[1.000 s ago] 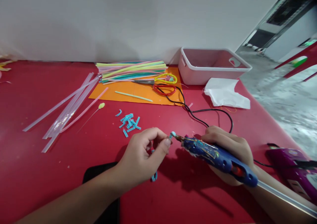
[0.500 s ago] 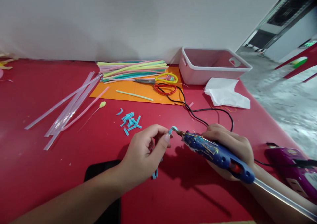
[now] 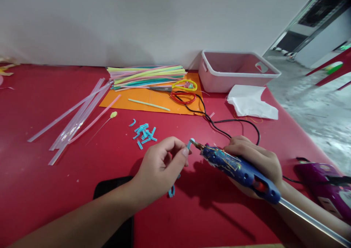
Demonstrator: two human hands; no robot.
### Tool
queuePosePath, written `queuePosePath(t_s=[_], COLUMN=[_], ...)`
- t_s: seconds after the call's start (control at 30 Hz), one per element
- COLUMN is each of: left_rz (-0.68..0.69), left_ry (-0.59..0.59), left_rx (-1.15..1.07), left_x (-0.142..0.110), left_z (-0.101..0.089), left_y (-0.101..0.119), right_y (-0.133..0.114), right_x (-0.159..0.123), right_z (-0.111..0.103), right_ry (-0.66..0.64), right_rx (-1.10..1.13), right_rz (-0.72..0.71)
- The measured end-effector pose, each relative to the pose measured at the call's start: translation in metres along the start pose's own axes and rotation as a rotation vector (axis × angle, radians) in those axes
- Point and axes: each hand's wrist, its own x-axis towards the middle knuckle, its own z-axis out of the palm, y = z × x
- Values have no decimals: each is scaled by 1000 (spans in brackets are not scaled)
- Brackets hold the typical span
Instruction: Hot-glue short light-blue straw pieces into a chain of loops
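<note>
Between thumb and fingers, my left hand (image 3: 164, 162) pinches a short light-blue pipe cleaner piece (image 3: 189, 144). My right hand (image 3: 256, 160) is wrapped round a blue glue gun (image 3: 230, 165) smeared with dried glue. Its nozzle points left, at the upper end of the blue piece, and seems to touch it. A clear glue stick (image 3: 309, 218) sticks out of the gun's back. Beyond my left hand lies a small heap of cut blue pieces (image 3: 144, 132). Other blue bits (image 3: 171, 191) lie below that hand, partly hidden by it.
Behind are pipe cleaners (image 3: 150, 74) and scissors (image 3: 183, 98) on orange card (image 3: 115, 101). Clear glue sticks (image 3: 74, 125) lie left. A pink basket (image 3: 233, 81), white cloth (image 3: 252, 105) and black cord (image 3: 236, 121) are right. A purple power strip (image 3: 319, 184) and black phone-like slab (image 3: 120, 226) flank my arms.
Both hands stay nearly in place. The blue piece stands a little straighter in my left fingers, with the nozzle still at its upper end. The view has shifted very slightly.
</note>
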Motion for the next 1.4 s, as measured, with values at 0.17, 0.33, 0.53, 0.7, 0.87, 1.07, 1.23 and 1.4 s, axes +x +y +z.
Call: queuePosePath(t_s=[0.17,0.33,0.53,0.7,0.87,1.07,1.23,1.4], left_rz=[-12,-13,-25,-32,-40,-71,-54,-47], left_ry=[1,3,10,5,-14,-48,-50,-54], left_rx=[12,23,32,21,-37,-136,-152,-114], left_x=[1,2,0,2,3,3,3,3], left_z=[-1,0,1,0,0,0,0,0], left_y=[-2,-3,-1,-1,3,8,6,6], right_y=[-1,-2,-1,-1,0,0,0,-1], right_x=[1,3,2,1,2,2,3,5], right_z=[0,0,1,1,1,0,1,0], right_ry=[13,13,20,-2,-32,-37,-24,-22], right_rx=[-3,1,24,47,63,62,70,55], right_rz=[-10,-22,0,-16,-30,-34,-32,-36])
